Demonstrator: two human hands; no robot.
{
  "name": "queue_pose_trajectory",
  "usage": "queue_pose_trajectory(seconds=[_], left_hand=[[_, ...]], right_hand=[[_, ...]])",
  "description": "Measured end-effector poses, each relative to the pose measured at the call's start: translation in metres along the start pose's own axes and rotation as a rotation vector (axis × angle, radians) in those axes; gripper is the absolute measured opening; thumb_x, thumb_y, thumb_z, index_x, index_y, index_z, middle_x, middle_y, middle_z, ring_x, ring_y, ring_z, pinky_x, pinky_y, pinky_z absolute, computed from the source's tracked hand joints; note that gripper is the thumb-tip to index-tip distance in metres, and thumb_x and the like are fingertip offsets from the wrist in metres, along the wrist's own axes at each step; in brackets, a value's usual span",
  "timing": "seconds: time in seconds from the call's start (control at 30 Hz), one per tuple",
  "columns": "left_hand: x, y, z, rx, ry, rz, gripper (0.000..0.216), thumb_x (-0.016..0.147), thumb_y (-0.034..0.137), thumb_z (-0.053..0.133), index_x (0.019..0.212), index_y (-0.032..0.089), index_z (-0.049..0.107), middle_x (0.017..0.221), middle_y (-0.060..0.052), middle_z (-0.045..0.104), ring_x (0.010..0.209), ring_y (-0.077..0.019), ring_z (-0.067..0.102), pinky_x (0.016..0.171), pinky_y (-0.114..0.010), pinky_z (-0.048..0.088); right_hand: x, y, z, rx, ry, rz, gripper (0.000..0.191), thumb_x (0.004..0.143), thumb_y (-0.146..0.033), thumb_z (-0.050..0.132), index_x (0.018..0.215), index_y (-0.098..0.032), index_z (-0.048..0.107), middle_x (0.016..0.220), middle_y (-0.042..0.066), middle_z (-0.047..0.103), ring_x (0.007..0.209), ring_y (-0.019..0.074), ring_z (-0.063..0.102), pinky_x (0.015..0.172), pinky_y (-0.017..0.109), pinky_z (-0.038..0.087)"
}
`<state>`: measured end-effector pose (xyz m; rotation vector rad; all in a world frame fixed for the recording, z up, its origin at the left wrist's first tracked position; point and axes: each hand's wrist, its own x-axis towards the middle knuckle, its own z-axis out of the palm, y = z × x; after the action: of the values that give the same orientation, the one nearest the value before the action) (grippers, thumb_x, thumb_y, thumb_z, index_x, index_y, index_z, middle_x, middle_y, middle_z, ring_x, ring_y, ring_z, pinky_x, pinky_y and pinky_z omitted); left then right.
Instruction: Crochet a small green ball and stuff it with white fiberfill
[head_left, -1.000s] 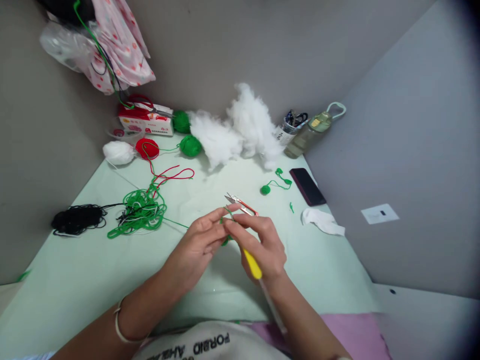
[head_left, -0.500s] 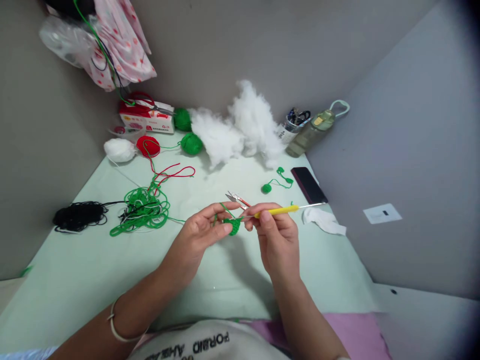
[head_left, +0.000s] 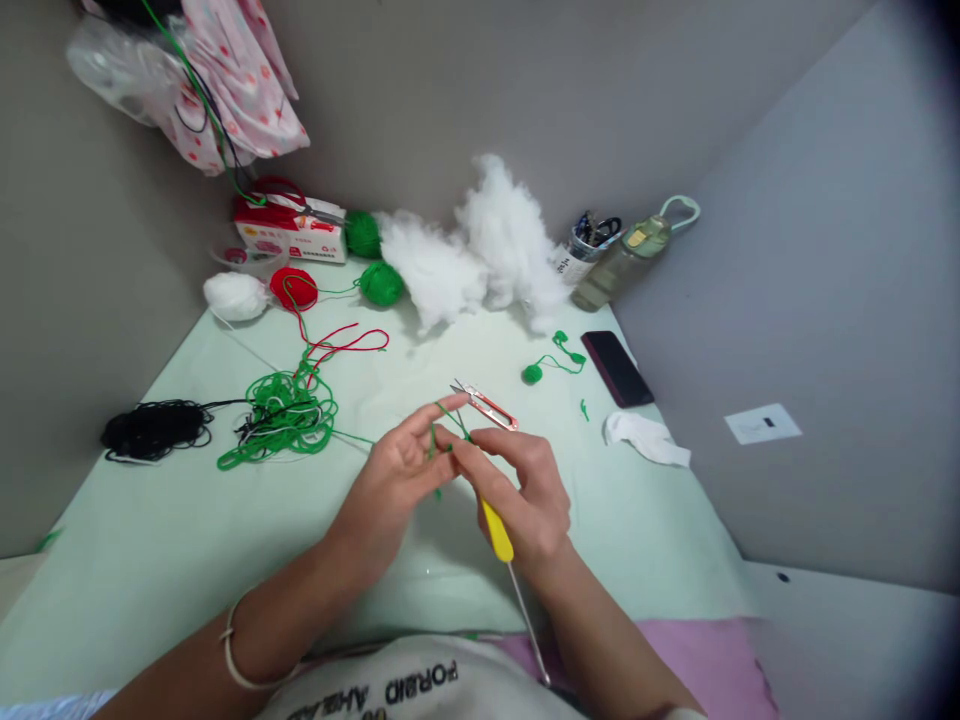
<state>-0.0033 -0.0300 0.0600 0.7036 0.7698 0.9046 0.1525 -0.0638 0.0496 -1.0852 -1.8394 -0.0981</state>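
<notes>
My left hand (head_left: 394, 470) is closed in a pinch on a small green crochet piece (head_left: 448, 448), mostly hidden behind the fingers. Green yarn (head_left: 442, 410) loops over its raised index finger. Against it, my right hand (head_left: 525, 490) grips a crochet hook (head_left: 496, 530) with a yellow handle. The hook's free metal end points down toward my body, and its working tip is hidden at the fingertips. Just beyond the hands lie thread snips (head_left: 487, 405) with orange handles. A strand runs left to a loose tangle of green yarn (head_left: 289, 415).
Black yarn (head_left: 157, 430) lies at left. Behind are a white ball (head_left: 235, 297), a red ball (head_left: 294, 288), green balls (head_left: 381, 284) and white stuffing (head_left: 502, 230). At right are a phone (head_left: 617, 368), a bottle (head_left: 622, 262), a white cloth piece (head_left: 646, 440) and small green pieces (head_left: 532, 373).
My right hand has turned, swinging the yellow hook from pointing right to pointing down toward me. Both hands have come together, covering the green piece. The snips are now more exposed.
</notes>
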Motion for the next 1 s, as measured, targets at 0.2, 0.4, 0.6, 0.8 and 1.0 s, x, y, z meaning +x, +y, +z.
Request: queue_pose_trajectory(seconds=[0.2,0.4,0.6,0.8,1.0], left_hand=[[0.003,0.008,-0.006,-0.182,-0.054,-0.117,0.038,0.083,0.025,0.081,0.121,0.021,0.078,0.053,0.011,0.034,0.051,-0.0058,0.023,0.074,-0.022,0.043],[0.001,0.000,-0.003,-0.016,-0.049,0.019,0.040,0.081,0.028,0.083,0.121,0.025,0.076,0.092,-0.001,0.068,0.083,-0.0126,0.059,0.081,-0.025,0.045],[0.005,-0.001,-0.002,-0.156,-0.050,-0.102,0.039,0.081,0.027,0.083,0.119,0.022,0.078,0.069,0.006,0.057,0.056,-0.0044,0.041,0.081,-0.023,0.046],[0.007,0.003,-0.006,-0.214,-0.027,-0.093,0.031,0.082,0.025,0.081,0.112,0.021,0.081,0.058,0.010,0.043,0.050,-0.0041,0.019,0.075,-0.022,0.045],[0.002,-0.002,-0.004,0.069,-0.031,0.053,0.033,0.084,0.031,0.080,0.117,0.027,0.079,0.090,-0.001,0.069,0.074,-0.0123,0.052,0.076,-0.026,0.041]], right_hand=[[0.008,0.002,-0.003,0.516,0.154,0.414,0.025,0.102,-0.017,0.054,0.106,-0.028,0.076,0.090,0.004,0.076,0.077,0.0177,0.068,0.070,0.036,0.058],[0.011,0.001,0.002,0.569,0.046,0.509,0.018,0.101,-0.022,0.058,0.099,-0.024,0.076,0.091,0.005,0.077,0.076,0.0176,0.069,0.068,0.034,0.058],[0.004,0.001,0.001,0.237,0.029,0.153,0.036,0.093,-0.008,0.065,0.120,-0.030,0.075,0.109,0.008,0.077,0.095,0.0216,0.072,0.079,0.039,0.059],[0.010,0.005,-0.002,0.615,0.160,0.558,0.020,0.102,-0.023,0.057,0.099,-0.026,0.077,0.087,0.004,0.075,0.071,0.0155,0.065,0.065,0.033,0.054],[0.010,0.007,0.000,0.712,0.091,0.684,0.015,0.098,-0.030,0.065,0.095,-0.026,0.079,0.092,0.003,0.077,0.074,0.0148,0.065,0.069,0.031,0.055]])
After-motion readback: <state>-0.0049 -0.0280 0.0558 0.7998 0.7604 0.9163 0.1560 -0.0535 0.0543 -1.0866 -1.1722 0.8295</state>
